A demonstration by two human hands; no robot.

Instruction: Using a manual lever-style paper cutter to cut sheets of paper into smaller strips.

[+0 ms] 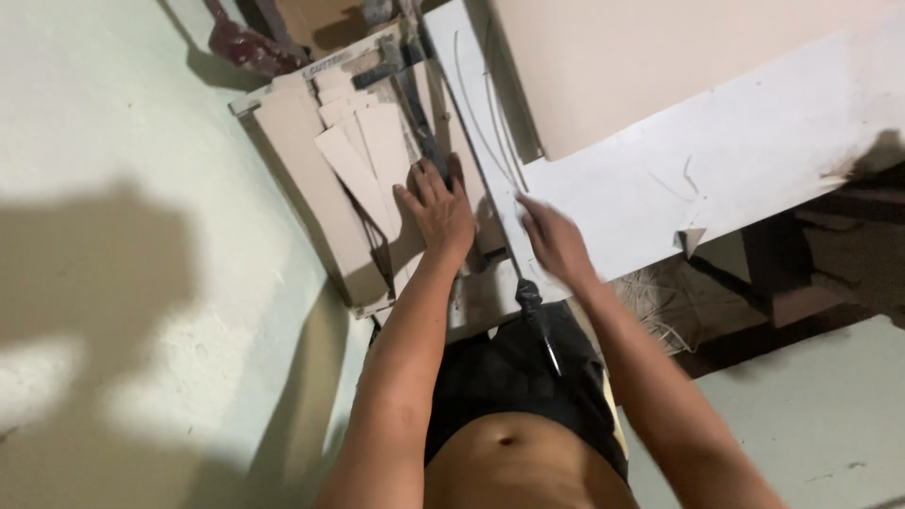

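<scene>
My left hand (436, 209) lies flat, fingers spread, on cardboard pieces on a paper cutter's board (311, 188). Several cut strips of tan cardboard (363, 155) fan out just beyond its fingertips. My right hand (554, 240) is blurred and hovers over the white table edge, right of the cutter's long blade arm (424, 132). The blade's black handle (539, 316) points toward my waist, just below my right hand. Whether my right hand grips anything is unclear.
A large tan cardboard sheet (641, 66) lies on the white table (754, 160) at upper right. Thin offcut strips (665, 311) pile on the floor below the table. A pale wall (113, 236) stands close on the left.
</scene>
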